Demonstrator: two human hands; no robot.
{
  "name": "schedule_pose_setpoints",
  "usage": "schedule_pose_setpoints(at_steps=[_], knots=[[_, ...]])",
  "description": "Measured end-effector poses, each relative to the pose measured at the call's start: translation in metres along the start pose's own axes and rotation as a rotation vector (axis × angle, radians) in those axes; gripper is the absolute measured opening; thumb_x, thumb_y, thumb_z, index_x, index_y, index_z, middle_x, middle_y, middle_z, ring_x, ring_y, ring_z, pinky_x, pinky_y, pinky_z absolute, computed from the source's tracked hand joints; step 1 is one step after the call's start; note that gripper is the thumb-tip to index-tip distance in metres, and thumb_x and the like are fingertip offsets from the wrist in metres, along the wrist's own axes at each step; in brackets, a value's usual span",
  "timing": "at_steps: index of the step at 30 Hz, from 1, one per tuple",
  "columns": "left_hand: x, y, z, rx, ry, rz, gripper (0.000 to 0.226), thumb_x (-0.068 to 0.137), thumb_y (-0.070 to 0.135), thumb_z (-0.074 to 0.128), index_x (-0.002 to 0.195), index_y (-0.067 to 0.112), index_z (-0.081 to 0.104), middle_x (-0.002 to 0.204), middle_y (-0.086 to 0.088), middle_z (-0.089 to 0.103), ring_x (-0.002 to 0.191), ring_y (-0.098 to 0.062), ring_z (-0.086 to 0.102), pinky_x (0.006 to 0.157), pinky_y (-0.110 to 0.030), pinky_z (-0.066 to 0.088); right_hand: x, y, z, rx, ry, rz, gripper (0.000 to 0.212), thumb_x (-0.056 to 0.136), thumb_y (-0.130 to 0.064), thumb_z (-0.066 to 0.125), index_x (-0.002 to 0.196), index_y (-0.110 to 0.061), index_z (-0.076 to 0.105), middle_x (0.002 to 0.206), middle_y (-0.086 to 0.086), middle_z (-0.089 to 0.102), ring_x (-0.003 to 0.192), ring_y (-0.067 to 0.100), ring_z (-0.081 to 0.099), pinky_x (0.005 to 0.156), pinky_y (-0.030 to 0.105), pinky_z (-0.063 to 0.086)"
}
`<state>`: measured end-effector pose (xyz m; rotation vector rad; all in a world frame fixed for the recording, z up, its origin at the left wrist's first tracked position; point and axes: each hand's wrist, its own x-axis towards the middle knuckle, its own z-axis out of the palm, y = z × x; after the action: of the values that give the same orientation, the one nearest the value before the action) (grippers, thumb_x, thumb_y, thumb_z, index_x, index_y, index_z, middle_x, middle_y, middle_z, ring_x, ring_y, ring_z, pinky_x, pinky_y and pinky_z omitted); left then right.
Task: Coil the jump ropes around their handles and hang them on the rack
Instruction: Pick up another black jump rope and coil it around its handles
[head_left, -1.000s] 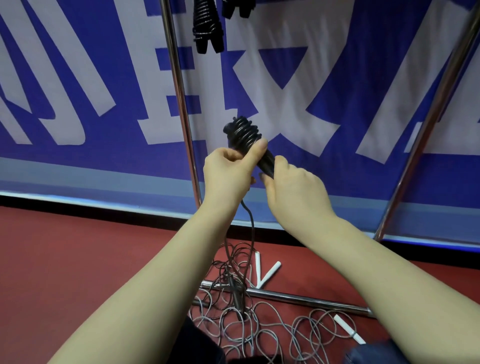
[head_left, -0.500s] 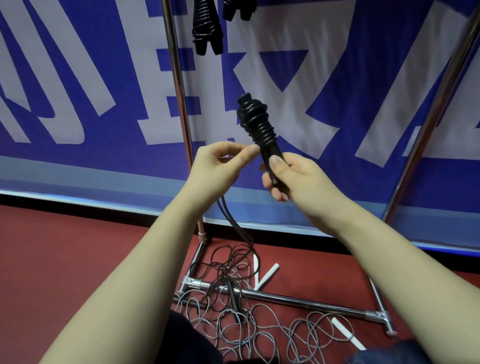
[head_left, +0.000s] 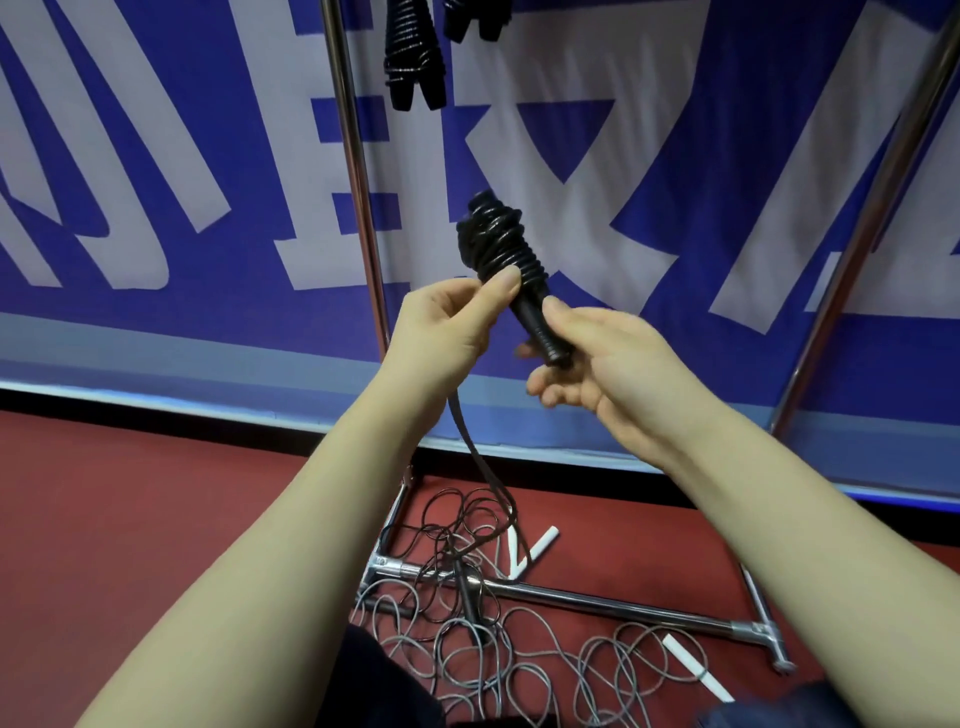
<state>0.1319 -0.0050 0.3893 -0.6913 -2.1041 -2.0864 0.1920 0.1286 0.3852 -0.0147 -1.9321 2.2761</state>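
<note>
Just right of the rack's left upright (head_left: 358, 208), the left hand (head_left: 447, 327) pinches the black cord (head_left: 470, 447) against the half-wound handles (head_left: 511, 260), which are held tilted in front of the blue banner (head_left: 156, 322). The right hand (head_left: 613, 358) grips the handles' lower end, fingers curled beneath. The loose cord drops to a tangle of grey ropes (head_left: 519, 675) on the red floor (head_left: 130, 519), and a coiled black rope (head_left: 413, 52) hangs above.

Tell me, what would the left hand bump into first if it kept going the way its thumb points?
The black jump rope. The left hand points its thumb up and right, already touching the coils. Behind is the blue banner, though how far is unclear.
</note>
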Motion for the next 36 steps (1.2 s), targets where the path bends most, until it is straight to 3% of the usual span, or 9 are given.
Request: schedule_pose_setpoints(at_steps=[4, 7, 9, 13, 19, 24, 27, 32, 36], knots=[[0.002, -0.005, 0.008, 0.044, 0.144, -0.032, 0.04, 0.089, 0.041, 0.069, 0.072, 0.008, 0.054, 0.061, -0.004, 0.031, 0.051, -0.012, 0.025, 0.048, -0.026, 0.023, 0.004, 0.012, 0.001, -0.566, 0.252, -0.285, 0.021, 0.087, -0.023, 0.071, 0.098, -0.016, 0.055, 0.079, -0.004, 0.062, 0.058, 0.009, 0.057, 0.057, 0.022, 0.045], [-0.002, -0.008, 0.014, 0.078, 0.196, -0.022, 0.046, 0.087, 0.04, 0.071, 0.061, 0.014, 0.043, 0.055, 0.002, 0.032, 0.051, -0.012, 0.027, 0.048, -0.023, 0.025, 0.001, 0.019, 0.005, -1.125, 0.281, -0.404, 0.017, 0.098, -0.025, 0.053, 0.101, -0.008, 0.055, 0.076, 0.002, 0.053, 0.069, 0.025, 0.048, 0.061, 0.035, 0.034], [-0.002, -0.008, 0.014, 0.102, 0.16, 0.009, 0.043, 0.089, 0.037, 0.07, 0.059, 0.014, 0.05, 0.051, 0.007, 0.041, 0.049, -0.01, 0.034, 0.051, -0.021, 0.031, 0.003, 0.021, 0.008, -1.266, 0.258, -0.401, 0.014, 0.103, -0.021, 0.041, 0.102, -0.008, 0.047, 0.085, 0.003, 0.045, 0.075, 0.027, 0.039, 0.064, 0.034, 0.023], [-0.003, -0.001, 0.006, 0.082, -0.065, 0.074, 0.026, 0.097, 0.023, 0.061, 0.074, 0.017, 0.071, 0.052, 0.007, 0.059, 0.052, -0.008, 0.048, 0.054, -0.019, 0.04, 0.007, 0.022, 0.005, -1.03, 0.302, -0.345, 0.013, 0.103, -0.013, 0.037, 0.09, -0.012, 0.041, 0.082, 0.0, 0.043, 0.076, 0.026, 0.039, 0.061, 0.033, 0.017], [-0.002, 0.0, 0.0, 0.074, -0.155, 0.092, 0.019, 0.098, 0.02, 0.06, 0.111, 0.019, 0.073, 0.066, 0.005, 0.061, 0.055, -0.012, 0.036, 0.05, -0.018, 0.033, 0.01, 0.017, 0.008, -0.617, 0.302, -0.277, 0.026, 0.105, -0.017, 0.036, 0.102, -0.002, 0.057, 0.091, 0.016, 0.064, 0.073, 0.026, 0.056, 0.067, 0.037, 0.047], [0.007, 0.001, -0.016, 0.161, -0.01, 0.209, 0.015, 0.094, 0.025, 0.065, 0.092, 0.013, 0.073, 0.063, -0.004, 0.066, 0.052, -0.011, 0.047, 0.055, -0.027, 0.04, 0.009, 0.015, 0.009, -0.446, 0.201, -0.231, 0.029, 0.106, -0.017, 0.035, 0.097, -0.004, 0.059, 0.076, 0.006, 0.06, 0.062, 0.015, 0.048, 0.061, 0.03, 0.041], [0.008, -0.001, -0.019, 0.082, -0.048, 0.135, 0.019, 0.093, 0.027, 0.067, 0.101, 0.014, 0.057, 0.064, -0.006, 0.069, 0.052, -0.016, 0.051, 0.058, -0.029, 0.043, 0.007, 0.016, 0.011, -0.316, 0.172, -0.208, 0.029, 0.106, -0.014, 0.034, 0.1, -0.001, 0.059, 0.075, 0.003, 0.059, 0.057, 0.01, 0.047, 0.056, 0.02, 0.04], [0.011, -0.004, -0.02, 0.063, -0.058, 0.057, 0.015, 0.092, 0.033, 0.066, 0.097, 0.019, 0.066, 0.059, -0.001, 0.062, 0.057, -0.02, 0.046, 0.052, -0.021, 0.039, 0.001, 0.011, 0.015, -0.072, 0.039, -0.163, 0.031, 0.107, -0.013, 0.034, 0.091, -0.004, 0.059, 0.072, 0.003, 0.057, 0.052, 0.009, 0.044, 0.058, 0.024, 0.037], [0.009, -0.002, -0.018, -0.045, -0.189, 0.049, 0.028, 0.087, 0.046, 0.061, 0.068, 0.029, 0.071, 0.062, 0.002, 0.041, 0.051, -0.012, 0.029, 0.047, -0.019, 0.027, -0.005, 0.0, 0.011, 0.21, -0.121, -0.026, 0.034, 0.106, -0.016, 0.033, 0.095, 0.002, 0.059, 0.068, 0.004, 0.053, 0.046, 0.009, 0.034, 0.048, 0.019, 0.031]])
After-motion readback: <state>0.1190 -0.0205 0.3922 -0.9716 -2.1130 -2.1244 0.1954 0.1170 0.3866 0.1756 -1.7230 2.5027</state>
